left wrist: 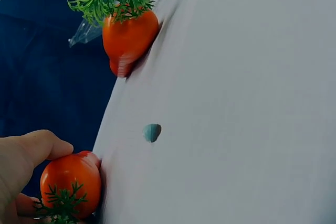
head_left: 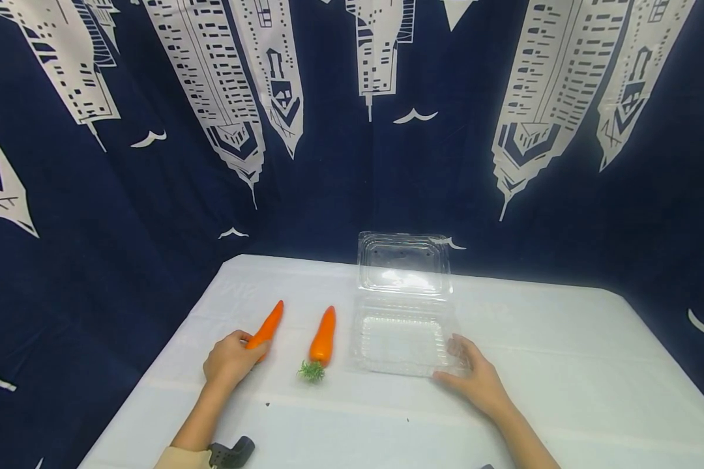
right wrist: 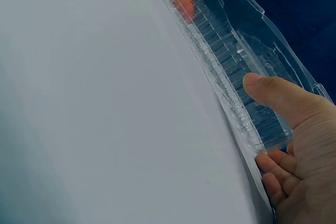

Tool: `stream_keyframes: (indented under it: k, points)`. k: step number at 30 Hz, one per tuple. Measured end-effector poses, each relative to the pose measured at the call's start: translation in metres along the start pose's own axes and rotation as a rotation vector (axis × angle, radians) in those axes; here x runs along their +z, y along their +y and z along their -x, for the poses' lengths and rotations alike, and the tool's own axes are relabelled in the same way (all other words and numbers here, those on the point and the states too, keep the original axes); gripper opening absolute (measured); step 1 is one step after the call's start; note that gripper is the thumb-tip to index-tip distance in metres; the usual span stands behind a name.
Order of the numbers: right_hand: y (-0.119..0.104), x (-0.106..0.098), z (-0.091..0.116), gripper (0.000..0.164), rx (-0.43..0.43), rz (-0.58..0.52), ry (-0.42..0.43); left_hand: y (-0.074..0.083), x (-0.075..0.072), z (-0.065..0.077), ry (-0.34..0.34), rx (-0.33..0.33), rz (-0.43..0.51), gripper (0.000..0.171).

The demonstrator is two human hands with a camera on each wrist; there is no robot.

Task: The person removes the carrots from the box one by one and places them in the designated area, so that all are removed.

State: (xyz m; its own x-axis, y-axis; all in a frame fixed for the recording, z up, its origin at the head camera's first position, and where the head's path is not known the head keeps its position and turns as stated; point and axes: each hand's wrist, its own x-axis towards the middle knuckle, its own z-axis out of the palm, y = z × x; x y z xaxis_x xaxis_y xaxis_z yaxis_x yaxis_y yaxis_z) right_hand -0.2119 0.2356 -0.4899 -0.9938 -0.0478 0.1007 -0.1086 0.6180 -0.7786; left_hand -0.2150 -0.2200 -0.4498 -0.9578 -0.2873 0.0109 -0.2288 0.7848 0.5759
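Observation:
My left hand grips an orange carrot on the left of the white table, its tip angled away to the right. In the left wrist view, thumb and fingers are around the thick end of this carrot, beside its green leaves. A second carrot with a green leafy top lies between that hand and a clear plastic container. The container stands with its lid raised at the back. My right hand holds the container's near right corner, with the thumb along the near wall.
A white cloth covers the table. Small dark specks show near its front. Behind hangs a dark blue curtain printed with white buildings and birds.

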Motion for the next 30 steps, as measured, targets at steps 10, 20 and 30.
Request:
stream_keyframes:
  k: [10,20,30]
  points:
    - [-0.001,0.000,0.002,0.097,0.010,-0.005,-0.001,0.005,-0.002,0.003,0.003,-0.030,-0.051,0.056]
    - [-0.006,-0.003,0.004,0.099,0.038,0.017,-0.021,0.009,-0.006,0.004,-0.002,-0.044,-0.054,0.056]
    - [-0.007,-0.007,0.002,0.106,-0.005,0.018,-0.059,0.008,-0.015,0.005,0.028,-0.033,-0.019,0.052]
